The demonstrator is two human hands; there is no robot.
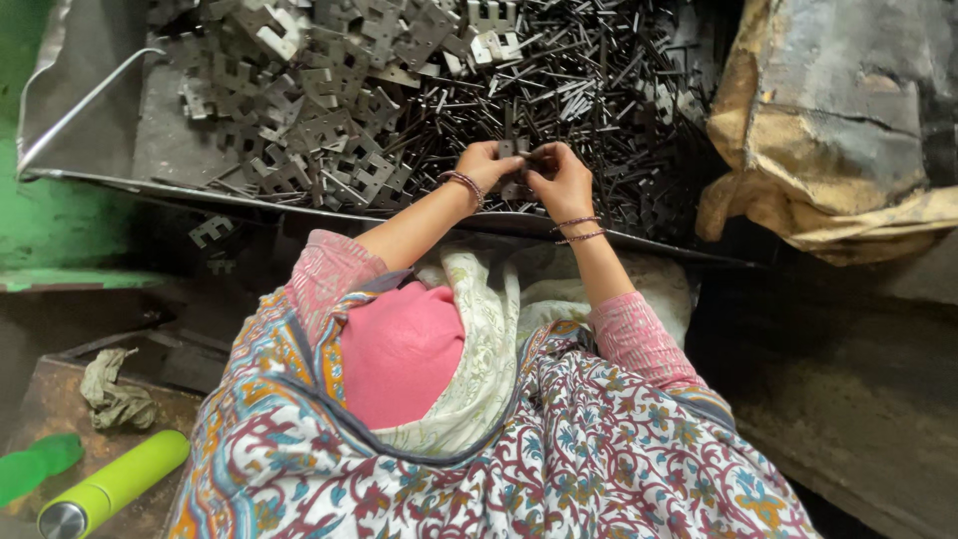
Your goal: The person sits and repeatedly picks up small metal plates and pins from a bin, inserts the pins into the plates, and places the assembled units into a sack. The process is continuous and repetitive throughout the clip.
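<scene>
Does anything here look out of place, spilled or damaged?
Yes. One stamped metal piece lies outside the tray, below its front edge, apart from the pile. The sack at right looks torn and stained. Both hands, left and right, hold pieces together over the tray.

Metal piece (519,152) half hidden between fingers (544,165)

A small stack of thin, dark grey, E-shaped stamped metal plates (519,160) is pinched upright between the fingertips of both hands, just above the heap of similar loose plates and narrow metal strips (599,90)
</scene>
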